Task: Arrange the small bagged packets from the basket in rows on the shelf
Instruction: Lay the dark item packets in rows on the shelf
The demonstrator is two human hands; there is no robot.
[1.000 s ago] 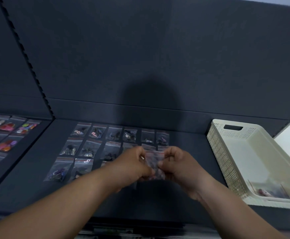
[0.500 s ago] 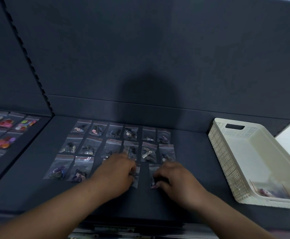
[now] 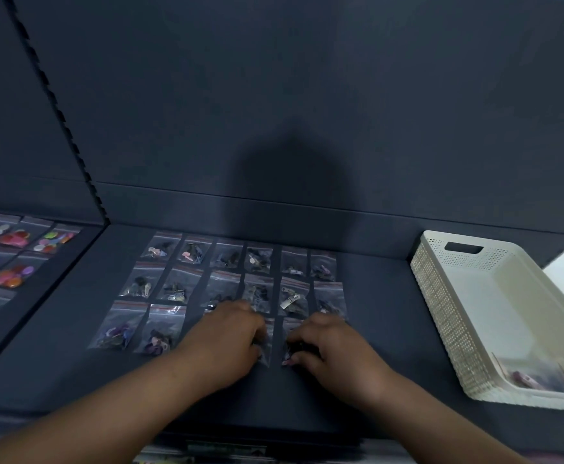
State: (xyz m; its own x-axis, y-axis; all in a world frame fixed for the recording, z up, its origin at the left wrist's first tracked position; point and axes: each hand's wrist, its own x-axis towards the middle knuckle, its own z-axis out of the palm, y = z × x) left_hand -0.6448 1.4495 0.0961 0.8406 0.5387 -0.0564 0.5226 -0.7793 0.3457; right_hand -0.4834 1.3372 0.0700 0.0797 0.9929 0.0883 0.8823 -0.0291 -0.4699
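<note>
Left hand (image 3: pixel 227 333) and right hand (image 3: pixel 329 346) are laying flat clear packets (image 3: pixel 268 343) on the matte shelf (image 3: pixel 384 333).
Bent fingers are clamping one each (perforated plastic basket (image 3: pixel 441 303) beside).

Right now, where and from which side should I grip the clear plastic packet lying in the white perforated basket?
Come from above, through the open top: the walls of the white perforated basket close every side. The clear plastic packet lies flat on its floor by the near wall, so probably pinch a film edge, beside the pinkish contents.
</note>
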